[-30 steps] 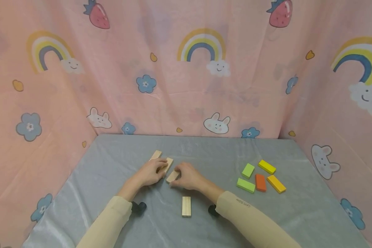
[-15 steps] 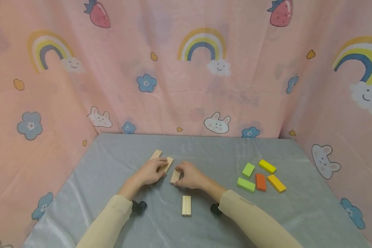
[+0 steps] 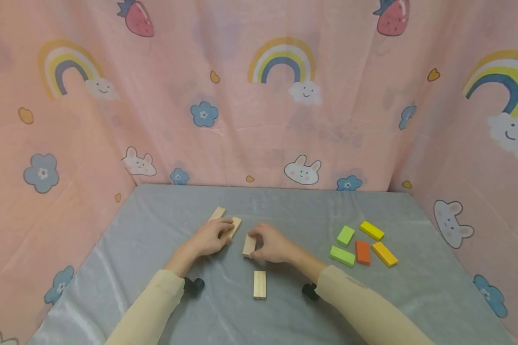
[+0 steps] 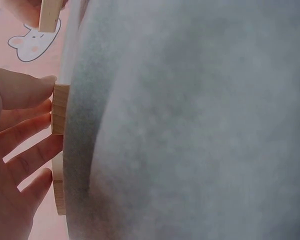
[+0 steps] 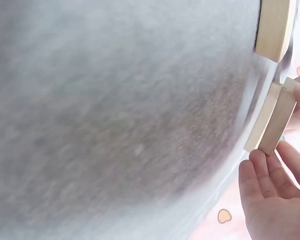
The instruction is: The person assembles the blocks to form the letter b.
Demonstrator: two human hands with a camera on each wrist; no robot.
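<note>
In the head view my left hand [image 3: 209, 236] lies over a plain wooden block [image 3: 235, 226]; a second plain block [image 3: 217, 213] shows beyond its knuckles. The left wrist view shows the thumb at one end of the gripped block [image 4: 60, 110] and the fingers spread along it, one of them reaching the other block [image 4: 59, 195]. To the right, my right hand [image 3: 273, 243] pinches another plain wooden block [image 3: 249, 245] between thumb and fingers, also seen as a held block [image 5: 280, 120] in the right wrist view. Nearer to me a fourth-like plain block [image 3: 260, 285] lies flat.
Several painted blocks lie to the right: a green block [image 3: 342, 256], a smaller-looking green block [image 3: 346, 235], a red-orange block [image 3: 362, 252], a yellow block [image 3: 372, 230] and an orange-yellow block [image 3: 384, 254]. A pink patterned curtain [image 3: 259, 134] borders the grey cloth-covered table [image 3: 302, 311].
My right hand has slid rightward with its wooden block, away from the left hand, and the block has turned to point more straight away from me. The left hand stays in place.
</note>
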